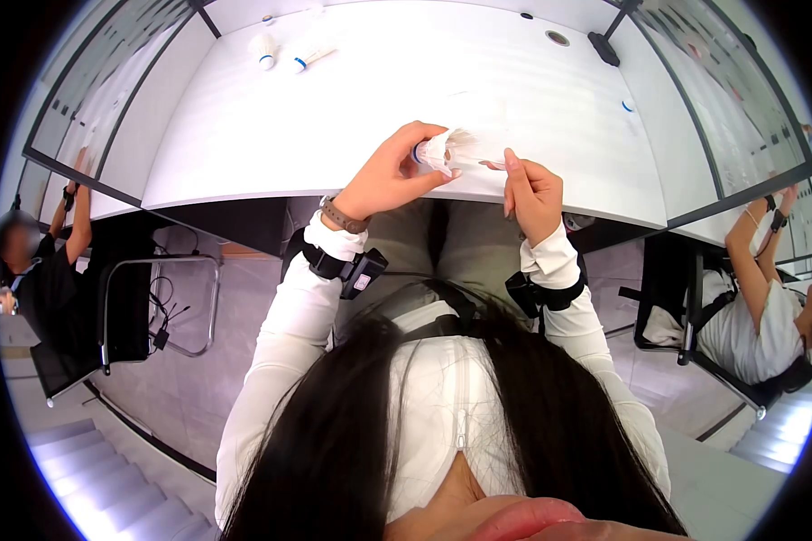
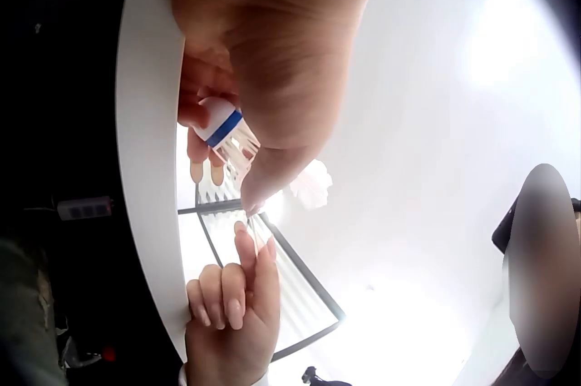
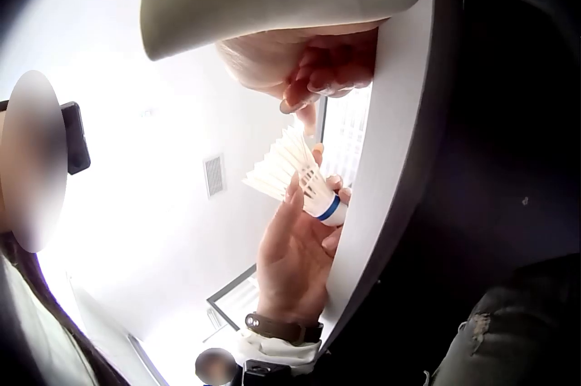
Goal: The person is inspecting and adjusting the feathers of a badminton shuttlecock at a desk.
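Observation:
My left hand (image 1: 395,169) holds a white feather shuttlecock (image 1: 438,151) near the desk's front edge, fingers and thumb wrapped around its sides. Its blue-banded cork (image 2: 221,121) faces the palm side, and the feather skirt (image 3: 277,168) opens toward my right hand. That right hand (image 1: 536,197) is close beside the skirt, its index finger and thumb pinching a thin pale strip (image 2: 255,239). In the head view the strip spans the short gap between the hands. The right hand's other fingers are curled in.
On the white desk (image 1: 361,81), a shuttlecock (image 1: 263,52) and a sparsely feathered one (image 1: 305,63) lie at the back left. A blue-banded cork (image 1: 628,106) lies at the right, a black object (image 1: 604,50) behind it. Framed dividers flank the desk; other people sit on both sides.

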Motion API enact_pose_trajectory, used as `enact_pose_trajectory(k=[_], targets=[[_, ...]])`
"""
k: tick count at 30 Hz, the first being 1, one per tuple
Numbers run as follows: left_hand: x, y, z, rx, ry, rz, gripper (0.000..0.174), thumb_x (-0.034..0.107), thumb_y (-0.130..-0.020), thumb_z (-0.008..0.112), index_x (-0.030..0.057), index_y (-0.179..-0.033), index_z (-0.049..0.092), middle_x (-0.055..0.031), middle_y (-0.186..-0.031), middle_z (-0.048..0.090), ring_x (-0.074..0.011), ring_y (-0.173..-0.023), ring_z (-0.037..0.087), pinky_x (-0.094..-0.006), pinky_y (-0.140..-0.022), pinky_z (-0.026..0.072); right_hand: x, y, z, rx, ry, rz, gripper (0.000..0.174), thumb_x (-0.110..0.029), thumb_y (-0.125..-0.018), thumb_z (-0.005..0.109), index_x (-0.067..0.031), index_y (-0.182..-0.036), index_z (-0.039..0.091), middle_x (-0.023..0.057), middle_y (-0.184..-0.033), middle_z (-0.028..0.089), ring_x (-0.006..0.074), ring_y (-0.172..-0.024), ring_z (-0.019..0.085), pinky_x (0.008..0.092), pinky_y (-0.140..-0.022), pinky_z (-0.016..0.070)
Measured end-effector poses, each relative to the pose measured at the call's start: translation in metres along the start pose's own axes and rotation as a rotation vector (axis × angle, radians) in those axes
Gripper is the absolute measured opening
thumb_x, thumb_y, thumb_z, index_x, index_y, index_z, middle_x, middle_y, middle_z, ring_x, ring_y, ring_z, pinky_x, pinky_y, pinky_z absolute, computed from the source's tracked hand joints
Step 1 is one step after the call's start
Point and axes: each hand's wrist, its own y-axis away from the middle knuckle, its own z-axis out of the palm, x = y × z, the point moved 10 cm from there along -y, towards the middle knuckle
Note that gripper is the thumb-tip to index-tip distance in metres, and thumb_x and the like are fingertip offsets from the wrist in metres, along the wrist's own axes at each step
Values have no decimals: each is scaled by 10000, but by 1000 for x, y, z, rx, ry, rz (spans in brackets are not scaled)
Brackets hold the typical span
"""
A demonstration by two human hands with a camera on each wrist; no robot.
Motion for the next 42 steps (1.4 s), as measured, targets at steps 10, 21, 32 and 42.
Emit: enact_pose_trajectory(k=[10, 21, 32, 42], targets=[[9, 0, 1, -41, -78, 1, 461, 47, -768, 772, 70, -1202, 619, -11, -1042, 564, -70, -850, 534, -192, -653, 456, 0, 1, 6, 6, 70, 23, 291, -221, -969, 630, 42, -894, 728, -21, -517, 496, 44, -444, 437, 220, -426, 314], [12, -1, 5, -89, 1, 22, 459, 30, -743, 739, 44, -1191, 636, -60, -1098, 606, -133, -936, 615, -241, -697, 547, 0, 2, 21, -90, 115, -9, 299, -220, -962, 633, 40, -840, 720, 2, -525, 539, 53, -460, 474, 230, -437, 352], [8, 0, 7, -103, 65, 4, 460, 49, -758, 771, 27, -1196, 630, -66, -1104, 621, -141, -958, 612, -255, -747, 553, -14, 4, 24, -99, 233, -104, 289, -227, -960, 629, 23, -853, 725, 43, -518, 549, 77, -450, 486, 245, -441, 358], [5, 0, 8, -111, 76, -8, 464, 50, -767, 769, 22, -1207, 623, -69, -1115, 622, -141, -971, 612, -252, -755, 552, -8, 3, 28, -145, 273, -123, 199, -126, -960, 606, 28, -927, 727, 27, -569, 582, 57, -469, 490, 229, -441, 364]])
